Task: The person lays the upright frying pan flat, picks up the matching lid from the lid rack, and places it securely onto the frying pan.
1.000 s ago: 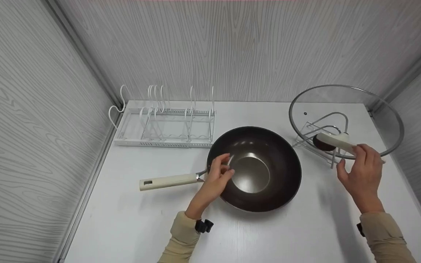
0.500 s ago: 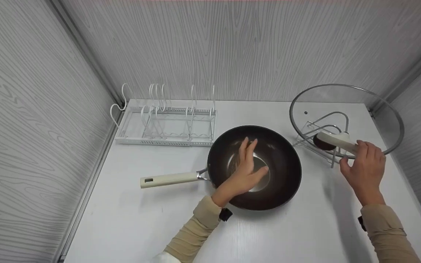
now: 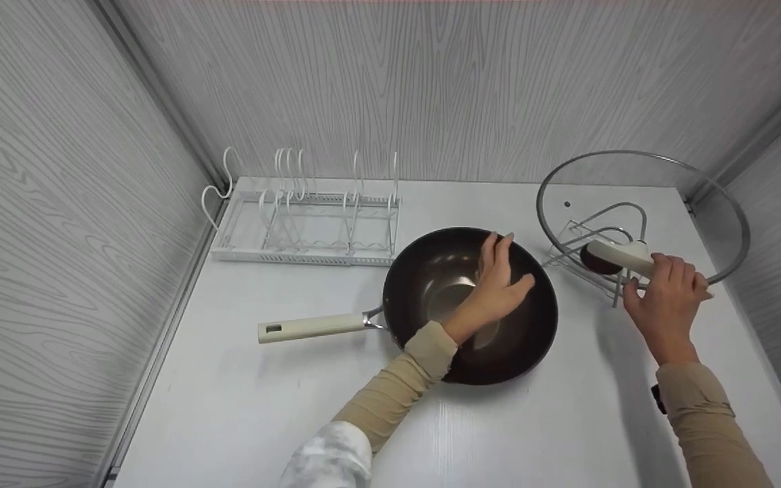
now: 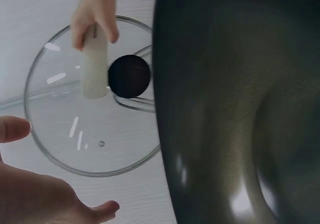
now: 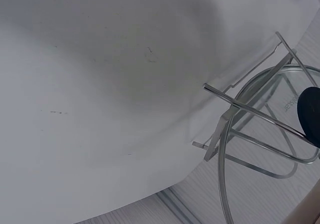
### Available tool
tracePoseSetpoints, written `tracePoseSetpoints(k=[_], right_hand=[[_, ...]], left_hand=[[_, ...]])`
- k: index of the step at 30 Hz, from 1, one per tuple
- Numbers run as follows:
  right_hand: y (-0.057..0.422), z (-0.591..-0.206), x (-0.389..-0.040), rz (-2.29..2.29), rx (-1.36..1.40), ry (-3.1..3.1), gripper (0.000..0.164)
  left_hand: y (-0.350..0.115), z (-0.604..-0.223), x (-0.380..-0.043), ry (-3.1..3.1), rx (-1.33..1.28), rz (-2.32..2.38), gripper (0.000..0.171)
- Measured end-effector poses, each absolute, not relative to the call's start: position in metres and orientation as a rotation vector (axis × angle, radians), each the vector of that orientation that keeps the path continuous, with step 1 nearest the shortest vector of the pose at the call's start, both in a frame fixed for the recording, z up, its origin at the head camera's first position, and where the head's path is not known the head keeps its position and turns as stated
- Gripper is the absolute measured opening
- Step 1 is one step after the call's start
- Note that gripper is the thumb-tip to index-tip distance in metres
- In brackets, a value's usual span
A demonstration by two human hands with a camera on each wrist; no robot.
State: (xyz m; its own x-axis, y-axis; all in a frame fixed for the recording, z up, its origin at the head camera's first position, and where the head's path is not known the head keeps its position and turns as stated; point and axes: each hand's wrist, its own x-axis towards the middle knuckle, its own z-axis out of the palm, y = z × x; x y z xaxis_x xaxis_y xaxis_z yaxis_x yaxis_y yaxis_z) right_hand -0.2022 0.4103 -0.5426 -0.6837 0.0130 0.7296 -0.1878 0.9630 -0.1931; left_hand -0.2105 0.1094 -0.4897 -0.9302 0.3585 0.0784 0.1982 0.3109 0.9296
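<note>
A dark wok (image 3: 424, 285) with a cream handle (image 3: 316, 328) sits mid-table. My left hand (image 3: 499, 281) hovers over its right side with fingers extended, holding nothing. At the right, a clear glass lid (image 3: 685, 203) with a metal rim leans upright in a small wire rack (image 3: 584, 268). From the lid projects a cream bar-shaped handle (image 3: 624, 257) beside a dark round knob (image 4: 129, 76). My right hand (image 3: 672, 298) grips the handle's near end, fingers over it and thumb beneath. The right wrist view shows the steel rack (image 5: 270, 119) with the lid's lower rim in it.
A white wire rack (image 3: 306, 257) with several upright loops stands at the back left of the white table (image 3: 228, 407). Grey wood-grain panels (image 3: 431, 88) close off the back and both sides. The wok's rim is close to the lid rack.
My left hand has moved rightward across the wok from its handle side, its fingers straightening. My right hand stays on the lid's handle, and the lid has barely moved.
</note>
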Motion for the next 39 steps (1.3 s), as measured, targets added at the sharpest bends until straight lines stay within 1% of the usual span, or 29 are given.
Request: tracePoseSetpoints(k=[7,14,19,24,34,39], right_hand=[[0.408,-0.543,-0.207,0.286,0.089,-2.275,0.032],[0.409,-0.535,-0.212,0.248,0.010,-2.377,0.020],[0.413,-0.532,-0.212,0.296,-0.057,-2.478,0.019],[0.415,-0.530,-0.214,0.293,-0.039,-2.510,0.017],[0.414,-0.523,-0.215,0.277,-0.004,-2.595,0.017],[0.417,-0.522,-0.217,0.208,0.078,-2.557,0.018]], left_hand=[[0.138,-0.510,-0.237,2.444,0.564,1.656,0.070],[0.171,-0.526,-0.252,2.451,0.627,1.668,0.063],[0.191,-0.532,-0.254,2.423,0.642,1.663,0.060],[0.204,-0.539,-0.256,2.417,0.632,1.588,0.059],[0.218,-0.542,-0.264,2.408,0.696,1.426,0.069],[0.227,-0.542,-0.265,2.354,0.687,1.414,0.069]])
